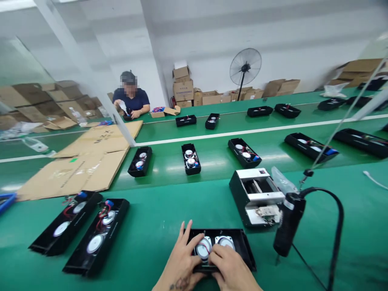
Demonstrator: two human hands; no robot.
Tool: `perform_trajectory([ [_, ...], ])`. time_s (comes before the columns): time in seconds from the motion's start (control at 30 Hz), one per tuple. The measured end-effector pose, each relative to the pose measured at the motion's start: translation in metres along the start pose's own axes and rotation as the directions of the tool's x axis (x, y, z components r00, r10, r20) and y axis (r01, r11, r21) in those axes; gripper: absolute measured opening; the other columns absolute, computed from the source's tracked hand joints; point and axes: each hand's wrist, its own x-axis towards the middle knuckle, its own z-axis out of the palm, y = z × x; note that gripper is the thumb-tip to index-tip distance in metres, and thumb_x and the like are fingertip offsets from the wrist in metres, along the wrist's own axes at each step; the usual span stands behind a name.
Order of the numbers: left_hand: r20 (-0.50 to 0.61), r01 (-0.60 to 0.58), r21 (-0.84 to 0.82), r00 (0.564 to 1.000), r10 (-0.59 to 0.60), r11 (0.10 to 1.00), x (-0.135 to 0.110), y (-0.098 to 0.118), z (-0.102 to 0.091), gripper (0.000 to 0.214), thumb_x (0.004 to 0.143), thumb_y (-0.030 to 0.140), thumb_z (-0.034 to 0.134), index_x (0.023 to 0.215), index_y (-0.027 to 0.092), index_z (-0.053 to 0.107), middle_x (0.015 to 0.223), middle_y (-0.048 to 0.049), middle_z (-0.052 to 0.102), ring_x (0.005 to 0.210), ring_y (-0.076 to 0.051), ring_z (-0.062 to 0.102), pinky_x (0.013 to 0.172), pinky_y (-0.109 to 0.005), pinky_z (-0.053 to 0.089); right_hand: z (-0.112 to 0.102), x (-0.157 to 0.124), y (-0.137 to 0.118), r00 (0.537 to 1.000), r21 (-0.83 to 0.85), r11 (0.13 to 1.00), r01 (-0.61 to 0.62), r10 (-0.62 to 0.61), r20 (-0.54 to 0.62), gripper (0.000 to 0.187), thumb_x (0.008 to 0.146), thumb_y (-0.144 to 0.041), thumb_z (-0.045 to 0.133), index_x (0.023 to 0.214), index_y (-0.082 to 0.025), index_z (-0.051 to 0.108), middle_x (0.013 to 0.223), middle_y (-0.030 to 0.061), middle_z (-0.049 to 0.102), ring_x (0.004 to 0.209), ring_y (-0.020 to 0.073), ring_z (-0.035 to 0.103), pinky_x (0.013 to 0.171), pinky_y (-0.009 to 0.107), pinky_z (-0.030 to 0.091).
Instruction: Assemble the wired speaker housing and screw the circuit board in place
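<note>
Two black oblong speaker trays [79,226] with red wires lie side by side at near left on the green table [151,218]. Flat brown cardboard sheets [87,159] sprawl behind them. More black trays [190,158] sit spaced along the belt. A hanging black electric screwdriver [287,224] dangles at right, beside a black-and-silver box fixture [254,196]. A seated person [131,97] works far back; a black pedestal fan [245,68] stands by stacked brown cartons [183,85].

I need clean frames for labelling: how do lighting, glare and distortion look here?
Head view: even overhead light, with soft glare streaks on the green table; wide-angle bending curves the white stripe; both hands, left hand and right hand, on the black speaker tray, are sharp; the far cardboard boxes look softer.
</note>
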Motion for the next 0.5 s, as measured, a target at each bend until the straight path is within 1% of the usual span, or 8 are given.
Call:
perform_trajectory([
  [0.07, 0.141, 0.079, -0.097, 0.988, -0.065, 0.992, 0.013, -0.004, -0.014, 0.031, 0.08, 0.04, 0.092, 0.109, 0.033, 0.083, 0.163, -0.0042, 0.053, 0.163, -0.051, 0.019, 0.13, -0.079, 0.014, -0.011, 0.007, 0.002, 0.997, 0.085, 0.996, 0.029, -0.022, -0.071, 0.044, 0.075, -0.002, 0.065, 0.112, -0.024, 0.076, 0.122, 0.0071, 0.076, 0.111, 0.0289, 0.068, 0.097, 0.037, 0.051],
  [0.13, 0.248, 0.193, -0.228, 0.959, -0.135, 0.954, 0.032, -0.011, -0.031, 0.037, 0.077, 0.048, 0.094, 0.11, 0.033, 0.084, 0.163, -0.0049, 0.054, 0.162, -0.05, 0.024, 0.131, -0.077, 0.01, -0.033, 0.018, 0.001, 0.996, 0.183, 0.982, 0.054, -0.038, -0.086, 0.04, 0.077, -0.005, 0.068, 0.111, -0.024, 0.078, 0.115, 0.0053, 0.079, 0.111, 0.0276, 0.07, 0.099, 0.035, 0.049],
  [0.2, 0.305, 0.31, -0.357, 0.93, -0.204, 0.881, 0.054, -0.023, -0.047, 0.04, 0.069, 0.053, 0.098, 0.099, 0.029, 0.085, 0.159, -0.0055, 0.058, 0.157, -0.045, 0.038, 0.134, -0.067, 0.015, -0.063, 0.036, -0.001, 0.999, 0.251, 0.967, 0.034, -0.022, -0.05, 0.03, 0.077, -0.01, 0.073, 0.102, -0.024, 0.081, 0.103, 0.0025, 0.081, 0.104, 0.0261, 0.072, 0.091, 0.031, 0.049],
  [0.23, 0.326, 0.352, -0.405, 0.918, -0.226, 0.844, 0.065, -0.029, -0.053, 0.042, 0.064, 0.054, 0.1, 0.09, 0.026, 0.084, 0.155, -0.0055, 0.061, 0.15, -0.042, 0.048, 0.132, -0.06, 0.025, -0.077, 0.047, -0.001, 0.999, 0.264, 0.964, 0.016, -0.023, 0.025, 0.027, 0.076, -0.012, 0.076, 0.1, -0.022, 0.082, 0.098, 0.0022, 0.082, 0.095, 0.0244, 0.073, 0.084, 0.029, 0.049],
  [0.27, 0.346, 0.377, -0.442, 0.909, -0.233, 0.814, 0.075, -0.036, -0.058, 0.043, 0.059, 0.055, 0.101, 0.081, 0.024, 0.082, 0.149, -0.0051, 0.066, 0.14, -0.039, 0.058, 0.126, -0.052, 0.037, -0.09, 0.058, -0.001, 0.996, 0.271, 0.963, 0.005, -0.029, 0.084, 0.026, 0.075, -0.012, 0.079, 0.1, -0.019, 0.083, 0.096, 0.003, 0.082, 0.091, 0.0234, 0.073, 0.079, 0.028, 0.048],
  [0.33, 0.378, 0.383, -0.485, 0.903, -0.206, 0.786, 0.093, -0.048, -0.065, 0.044, 0.054, 0.054, 0.101, 0.067, 0.022, 0.074, 0.136, -0.0023, 0.073, 0.12, -0.031, 0.069, 0.105, -0.038, 0.052, -0.11, 0.076, 0.002, 0.993, 0.265, 0.964, 0.001, -0.032, 0.111, 0.025, 0.075, -0.014, 0.082, 0.1, -0.018, 0.084, 0.092, 0.0018, 0.081, 0.087, 0.0216, 0.072, 0.074, 0.025, 0.047],
  [0.4, 0.404, 0.368, -0.513, 0.901, -0.161, 0.776, 0.104, -0.057, -0.068, 0.045, 0.053, 0.052, 0.099, 0.061, 0.021, 0.067, 0.125, 0.0013, 0.076, 0.107, -0.025, 0.071, 0.089, -0.03, 0.053, -0.119, 0.088, 0.004, 0.992, 0.252, 0.968, 0.01, -0.041, 0.119, 0.027, 0.073, -0.017, 0.086, 0.1, -0.019, 0.084, 0.091, 0.0001, 0.08, 0.086, 0.0205, 0.07, 0.072, 0.024, 0.045],
  [0.5, 0.421, 0.374, -0.531, 0.895, -0.146, 0.76, 0.109, -0.061, -0.069, 0.046, 0.054, 0.053, 0.096, 0.06, 0.021, 0.063, 0.116, 0.0028, 0.077, 0.098, -0.02, 0.069, 0.079, -0.027, 0.048, -0.118, 0.093, 0.003, 0.987, 0.199, 0.979, 0.038, -0.069, 0.148, 0.037, 0.066, -0.027, 0.095, 0.101, -0.021, 0.084, 0.087, -0.0022, 0.076, 0.082, 0.0198, 0.067, 0.067, 0.024, 0.042],
])
